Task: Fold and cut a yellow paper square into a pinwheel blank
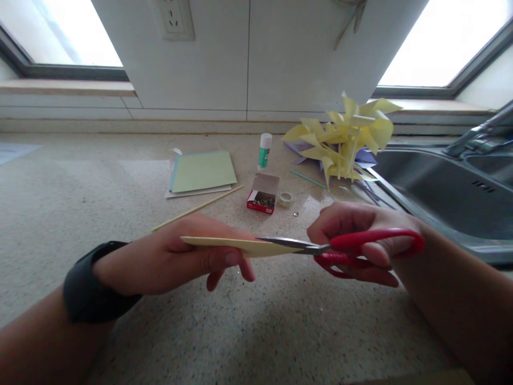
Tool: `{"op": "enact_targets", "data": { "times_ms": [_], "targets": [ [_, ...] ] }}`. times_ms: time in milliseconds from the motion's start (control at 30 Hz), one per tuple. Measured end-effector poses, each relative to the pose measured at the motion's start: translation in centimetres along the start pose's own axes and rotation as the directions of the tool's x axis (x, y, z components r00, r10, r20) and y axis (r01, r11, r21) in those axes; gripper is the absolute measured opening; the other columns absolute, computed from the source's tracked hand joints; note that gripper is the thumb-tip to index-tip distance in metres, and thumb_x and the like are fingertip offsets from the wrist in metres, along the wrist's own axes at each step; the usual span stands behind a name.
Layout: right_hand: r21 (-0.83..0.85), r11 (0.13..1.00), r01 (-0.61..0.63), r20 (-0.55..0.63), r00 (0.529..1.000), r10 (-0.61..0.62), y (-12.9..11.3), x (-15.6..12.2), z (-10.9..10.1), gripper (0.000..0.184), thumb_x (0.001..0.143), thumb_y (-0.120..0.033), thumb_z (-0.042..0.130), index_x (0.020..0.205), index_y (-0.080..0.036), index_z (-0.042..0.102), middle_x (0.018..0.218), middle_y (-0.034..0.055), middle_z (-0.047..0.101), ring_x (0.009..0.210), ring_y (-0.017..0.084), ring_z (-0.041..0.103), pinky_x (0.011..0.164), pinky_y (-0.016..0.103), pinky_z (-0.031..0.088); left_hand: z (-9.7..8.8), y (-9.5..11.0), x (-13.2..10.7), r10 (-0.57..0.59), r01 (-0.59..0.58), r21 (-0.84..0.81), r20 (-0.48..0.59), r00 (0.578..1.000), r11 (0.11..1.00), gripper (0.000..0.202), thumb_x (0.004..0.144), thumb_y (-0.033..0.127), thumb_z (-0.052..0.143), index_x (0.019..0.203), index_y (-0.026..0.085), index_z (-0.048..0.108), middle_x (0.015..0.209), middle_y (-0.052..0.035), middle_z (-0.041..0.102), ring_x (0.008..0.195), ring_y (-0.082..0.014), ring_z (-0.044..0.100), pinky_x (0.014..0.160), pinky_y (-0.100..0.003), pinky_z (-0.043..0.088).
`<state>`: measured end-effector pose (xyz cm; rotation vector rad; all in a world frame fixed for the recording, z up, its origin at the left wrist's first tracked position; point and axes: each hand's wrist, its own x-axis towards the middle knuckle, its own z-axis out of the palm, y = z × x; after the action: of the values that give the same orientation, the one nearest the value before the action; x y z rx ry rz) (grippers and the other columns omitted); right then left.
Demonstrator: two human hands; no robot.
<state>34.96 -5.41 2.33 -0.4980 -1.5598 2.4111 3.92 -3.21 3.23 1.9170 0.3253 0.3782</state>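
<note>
Pinched between the thumb and fingers of my left hand [196,256] is a sheet of yellow paper [256,247], seen nearly edge-on above the counter. My right hand [360,246] has its fingers through the red handles of a pair of scissors [352,243]. The slightly parted scissor blades straddle the right edge of the paper, one above it and one below. A thin pale stick [200,207] lies on the counter just beyond my left hand. Past the blades stands an opened red box [261,200] of small metal pins, with a roll of clear tape [286,199] beside it.
A glue stick [264,151] stands behind the box. Stacked coloured paper [204,172] lies at back left. Yellow and purple paper pinwheels [348,136] are heaped at back right, near a thin blue stick [308,178]. A metal sink [433,198] borders the counter on the right.
</note>
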Motion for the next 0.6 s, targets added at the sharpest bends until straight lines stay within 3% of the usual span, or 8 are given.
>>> {"op": "enact_targets", "data": {
  "times_ms": [300, 433, 600],
  "targets": [
    [-0.058, 0.998, 0.011, 0.025, 1.000, -0.009, 0.10, 0.12, -0.40, 0.044, 0.082, -0.054, 0.076, 0.084, -0.012, 0.061, 0.057, -0.0037, 0.060, 0.037, 0.005, 0.048, 0.032, 0.012, 0.034, -0.02, -0.37, -0.27, 0.007, -0.007, -0.005, -0.004, 1.000, 1.000, 0.028, 0.103, 0.031, 0.051, 0.115, 0.021, 0.075, 0.097, -0.0065, 0.076, 0.062, -0.0084, 0.061, 0.056, -0.014, 0.053],
    [-0.110, 0.989, 0.096, 0.069, 0.994, -0.088, -0.05, 0.31, -0.40, 0.048, 0.086, -0.059, 0.070, 0.087, -0.012, 0.060, 0.056, -0.0039, 0.057, 0.037, 0.005, 0.047, 0.033, 0.013, 0.034, -0.07, -0.81, -0.55, 0.025, -0.026, -0.037, -0.023, 0.999, 0.999, 0.034, 0.104, 0.029, 0.050, 0.135, 0.026, 0.064, 0.103, -0.0064, 0.076, 0.065, -0.0081, 0.062, 0.058, -0.015, 0.054],
    [-0.115, 0.977, 0.177, 0.129, 0.978, -0.162, -0.02, 0.62, -0.36, 0.038, 0.094, -0.051, 0.062, 0.091, -0.013, 0.060, 0.055, -0.0064, 0.051, 0.036, 0.005, 0.047, 0.034, 0.013, 0.035, -0.05, -0.80, -0.47, 0.038, -0.039, -0.012, -0.033, 0.999, 0.999, 0.036, 0.104, 0.032, 0.049, 0.138, 0.027, 0.062, 0.103, -0.0064, 0.076, 0.065, -0.0085, 0.062, 0.058, -0.015, 0.054]
  ]
}}
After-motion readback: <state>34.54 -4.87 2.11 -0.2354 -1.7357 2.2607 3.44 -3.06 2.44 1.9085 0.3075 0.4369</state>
